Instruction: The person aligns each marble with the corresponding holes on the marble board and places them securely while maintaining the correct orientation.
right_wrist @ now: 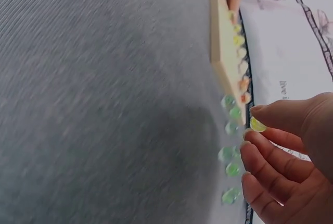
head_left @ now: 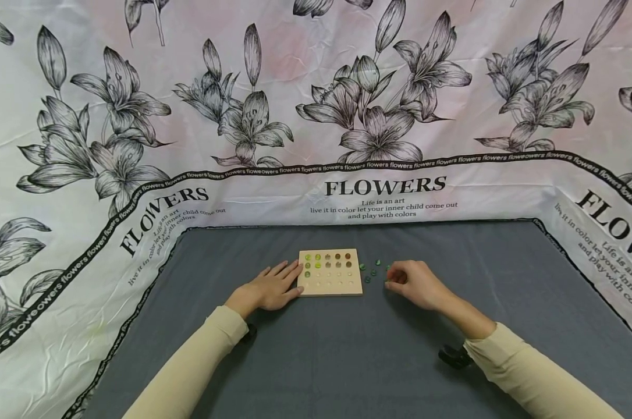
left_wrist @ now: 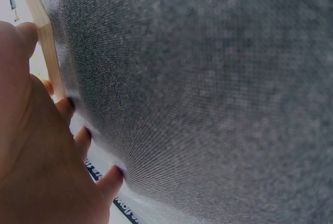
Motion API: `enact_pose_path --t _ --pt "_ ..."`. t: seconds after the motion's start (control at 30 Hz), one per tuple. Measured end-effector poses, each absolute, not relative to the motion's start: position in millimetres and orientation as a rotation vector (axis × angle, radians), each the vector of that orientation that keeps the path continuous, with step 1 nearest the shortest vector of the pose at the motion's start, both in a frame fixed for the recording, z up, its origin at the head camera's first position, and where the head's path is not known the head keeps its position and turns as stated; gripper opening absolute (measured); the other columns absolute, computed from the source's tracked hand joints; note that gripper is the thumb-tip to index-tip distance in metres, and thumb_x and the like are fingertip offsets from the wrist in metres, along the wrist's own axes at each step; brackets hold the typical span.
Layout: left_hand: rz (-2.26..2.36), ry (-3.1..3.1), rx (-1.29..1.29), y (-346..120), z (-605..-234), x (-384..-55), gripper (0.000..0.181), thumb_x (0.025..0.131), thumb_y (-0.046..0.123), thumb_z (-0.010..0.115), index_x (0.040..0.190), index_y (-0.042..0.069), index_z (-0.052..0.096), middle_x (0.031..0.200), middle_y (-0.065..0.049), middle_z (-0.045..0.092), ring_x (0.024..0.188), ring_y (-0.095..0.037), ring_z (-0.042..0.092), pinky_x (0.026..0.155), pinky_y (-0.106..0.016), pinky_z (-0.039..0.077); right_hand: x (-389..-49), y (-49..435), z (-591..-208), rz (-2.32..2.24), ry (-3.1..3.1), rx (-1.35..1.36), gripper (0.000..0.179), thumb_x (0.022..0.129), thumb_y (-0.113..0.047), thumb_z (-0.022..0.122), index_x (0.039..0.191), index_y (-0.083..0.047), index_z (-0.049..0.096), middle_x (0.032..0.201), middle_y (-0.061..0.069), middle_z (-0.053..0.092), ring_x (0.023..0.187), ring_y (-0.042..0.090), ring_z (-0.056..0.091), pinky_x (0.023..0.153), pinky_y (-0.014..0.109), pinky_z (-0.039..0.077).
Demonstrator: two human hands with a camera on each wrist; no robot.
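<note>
A pale wooden board (head_left: 342, 286) with rows of small hollows lies on the grey cloth. Yellow-green, pale and brown glass beads fill its two back rows, and one green bead (head_left: 308, 274) sits at the left of the third. Fingers spread and fairly straight, my left hand (head_left: 271, 288) rests at the board's left edge; its thumb touches the wooden side in the left wrist view. To the right of the board, my right hand (head_left: 418, 284) pinches a yellow-green glass bead (right_wrist: 257, 124) between thumb and forefinger. Several loose green beads (right_wrist: 232, 169) lie between that hand and the board.
Grey cloth (head_left: 316, 361) covers the table around the board. Behind it runs a white border with printed words, and a flower-patterned cloth (head_left: 274, 192) rises at the back. A black strap piece (head_left: 455, 356) shows below the right wrist.
</note>
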State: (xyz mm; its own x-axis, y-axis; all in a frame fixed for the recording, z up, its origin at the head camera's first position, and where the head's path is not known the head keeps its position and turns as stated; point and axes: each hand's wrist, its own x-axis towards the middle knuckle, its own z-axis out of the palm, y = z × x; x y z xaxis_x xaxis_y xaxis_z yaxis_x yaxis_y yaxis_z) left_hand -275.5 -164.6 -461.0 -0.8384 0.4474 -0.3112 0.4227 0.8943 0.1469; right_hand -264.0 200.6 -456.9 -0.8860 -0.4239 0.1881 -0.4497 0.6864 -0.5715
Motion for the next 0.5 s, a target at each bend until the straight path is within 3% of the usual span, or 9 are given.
enact_pose_path --t 0.2,0.5 --pt "0.12 2.713 0.659 -164.8 -461.2 -273.1 0.065 0.112 0.046 0.032 0.167 0.016 0.013 0.173 -0.003 0.009 0.158 -0.029 0.009 0.125 -0.058 0.012 -264.3 188.7 -452.5 1.002 -2.822 0.773 0.006 0.09 -0.008 0.079 0.092 -0.007 0.073 0.082 -0.002 0.068 0.075 0.01 0.062 0.068 0.031 0.053" --pt "0.106 2.728 0.636 -166.7 -469.4 -280.1 0.066 0.111 0.052 0.029 0.167 0.023 0.01 0.173 0.004 0.005 0.159 -0.024 0.006 0.125 -0.057 0.011 -266.0 173.3 -446.5 1.029 -2.804 0.817 0.006 0.092 -0.009 0.078 0.095 -0.007 0.073 0.084 -0.002 0.068 0.076 0.01 0.061 0.068 0.031 0.052"
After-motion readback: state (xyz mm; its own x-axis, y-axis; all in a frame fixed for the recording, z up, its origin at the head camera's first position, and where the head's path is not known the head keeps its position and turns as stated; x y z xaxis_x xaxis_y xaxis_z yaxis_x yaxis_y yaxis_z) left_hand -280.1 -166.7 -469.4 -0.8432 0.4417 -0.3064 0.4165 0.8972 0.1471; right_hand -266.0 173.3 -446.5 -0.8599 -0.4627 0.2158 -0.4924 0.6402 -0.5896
